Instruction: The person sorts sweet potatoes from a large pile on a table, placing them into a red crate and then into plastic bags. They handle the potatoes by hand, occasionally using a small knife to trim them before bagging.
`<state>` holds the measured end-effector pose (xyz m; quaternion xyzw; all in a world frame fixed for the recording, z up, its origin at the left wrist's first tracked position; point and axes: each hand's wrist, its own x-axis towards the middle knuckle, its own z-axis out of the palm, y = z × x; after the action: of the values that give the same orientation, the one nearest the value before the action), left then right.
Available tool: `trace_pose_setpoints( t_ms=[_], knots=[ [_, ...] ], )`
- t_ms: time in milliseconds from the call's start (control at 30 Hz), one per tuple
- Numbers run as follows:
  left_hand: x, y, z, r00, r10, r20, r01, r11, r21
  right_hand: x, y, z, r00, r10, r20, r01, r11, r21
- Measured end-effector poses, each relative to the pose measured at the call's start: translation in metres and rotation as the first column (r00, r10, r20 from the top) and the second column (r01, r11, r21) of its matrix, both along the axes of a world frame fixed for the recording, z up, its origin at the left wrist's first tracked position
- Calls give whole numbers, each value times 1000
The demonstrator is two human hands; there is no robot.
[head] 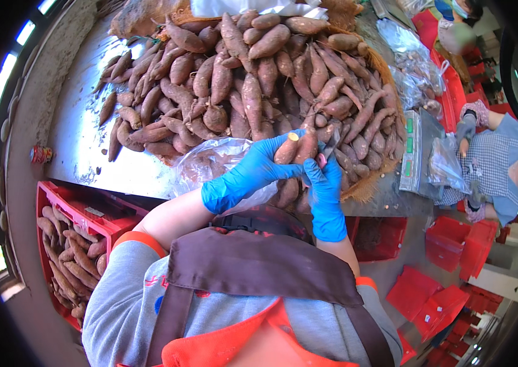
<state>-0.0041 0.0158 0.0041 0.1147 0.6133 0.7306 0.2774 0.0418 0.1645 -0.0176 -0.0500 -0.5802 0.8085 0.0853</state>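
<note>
My left hand (256,163), in a blue glove, is closed around two sweet potatoes. One sweet potato (285,151) has a cut end showing pale yellow flesh; the other sweet potato (306,147), reddish-brown, lies beside it. In my right hand (325,186), also blue-gloved, is a small knife (330,146) with a pinkish handle, its blade pointing up and away from me. The right fingertips are close to the second sweet potato; whether the blade touches it I cannot tell. Just beyond both hands spreads a large heap of sweet potatoes (222,82) on brown sacking (371,59).
A clear plastic bag (213,153) lies under my left forearm on the metal table (116,172). Red crates stand below: one crate (114,225) holding sweet potatoes at left, another crate (396,238) at right. A scale (419,151) and a co-worker (488,151) are to the right.
</note>
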Motion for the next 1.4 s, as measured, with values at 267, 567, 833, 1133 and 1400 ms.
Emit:
trace_pose_setpoints(
  t_ms=[267,567,833,1133,1400],
  knots=[
    [-4,-13,2,950,-106,-293,58,984,-167,-8,30,42,976,106,-193,147,336,930],
    [1,-21,31,988,-93,-121,118,968,220,-28,86,-34,966,40,257,-152,890,431],
    [-13,-14,0,971,109,214,-195,880,434,-6,-14,9,937,153,314,-263,900,346],
    [-9,-14,-14,888,-22,459,-233,839,492,-3,-17,0,956,280,-93,-59,491,869],
    [-13,-5,-53,574,-231,786,-281,845,454,-2,-4,-1,895,444,-44,-58,214,975]
  ],
)
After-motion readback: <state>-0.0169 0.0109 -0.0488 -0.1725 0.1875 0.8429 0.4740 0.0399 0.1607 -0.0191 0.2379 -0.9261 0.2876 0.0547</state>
